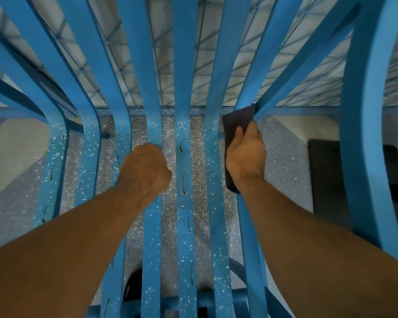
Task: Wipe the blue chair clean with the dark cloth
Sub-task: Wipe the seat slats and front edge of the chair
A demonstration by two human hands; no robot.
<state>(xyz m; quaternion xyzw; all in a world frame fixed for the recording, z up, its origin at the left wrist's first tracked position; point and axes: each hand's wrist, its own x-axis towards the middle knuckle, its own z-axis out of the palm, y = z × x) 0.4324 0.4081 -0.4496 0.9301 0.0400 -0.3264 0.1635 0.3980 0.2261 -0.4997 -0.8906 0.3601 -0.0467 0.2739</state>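
We logged one blue slatted chair (pixel 184 76), seen from above, its seat slats flecked with white specks and a few dark streaks, over a speckled grey floor (pixel 198 143). Our left hand (pixel 145 171) was closed in a fist round a middle seat slat, fingers curled under it. Our right hand (pixel 246 157) gripped a dark folded cloth (pixel 236 121), fingers wrapped about it, pressing it on a right-hand slat where the seat bent up into the backrest.

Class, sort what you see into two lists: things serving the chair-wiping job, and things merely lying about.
Job: blue chair; dark cloth; right hand holding the cloth; left hand gripping a slat.
Lying about: dark rectangular object; speckled floor.
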